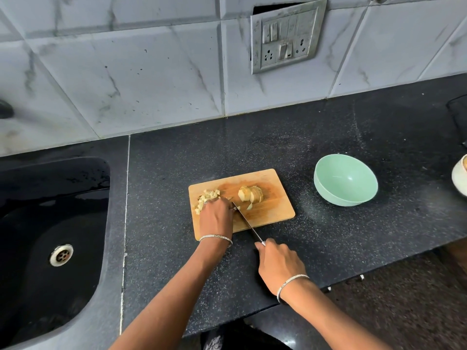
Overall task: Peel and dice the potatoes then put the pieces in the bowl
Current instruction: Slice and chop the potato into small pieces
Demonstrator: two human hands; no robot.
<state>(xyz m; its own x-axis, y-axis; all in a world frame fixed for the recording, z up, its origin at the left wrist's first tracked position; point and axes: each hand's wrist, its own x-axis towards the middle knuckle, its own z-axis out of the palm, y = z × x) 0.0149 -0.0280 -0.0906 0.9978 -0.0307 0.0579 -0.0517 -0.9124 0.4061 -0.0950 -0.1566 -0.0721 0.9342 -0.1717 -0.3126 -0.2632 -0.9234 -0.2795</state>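
head view down onto a black speckled counter (328, 127). near its middle, a wooden cutting board (269, 181). on the board's far left corner, a heap of diced potato pieces (207, 195); right of that heap, apart from it, a sliced potato (251, 194), peeled, slices leaning together, with a loose bit or two just in front. gripped in the right hand (278, 263), fingers curled round the handle just off the board's near edge: a knife (246, 221), blade slanting up and left across the board, tip just beside the left hand (216, 217). left hand knuckles-up on the board, between heap and blade, fingers bent down and hidden; no telling whether anything held underneath. thin bangle on each wrist. right of the board, apart from it, a pale green bowl (336, 178), upright on the counter. at the right frame edge, part of a white bowl (460, 178). left of the counter, a black sink (38, 188) with a metal drain (61, 255). behind, veined white wall tiles (139, 59) and a switch plate (285, 36).
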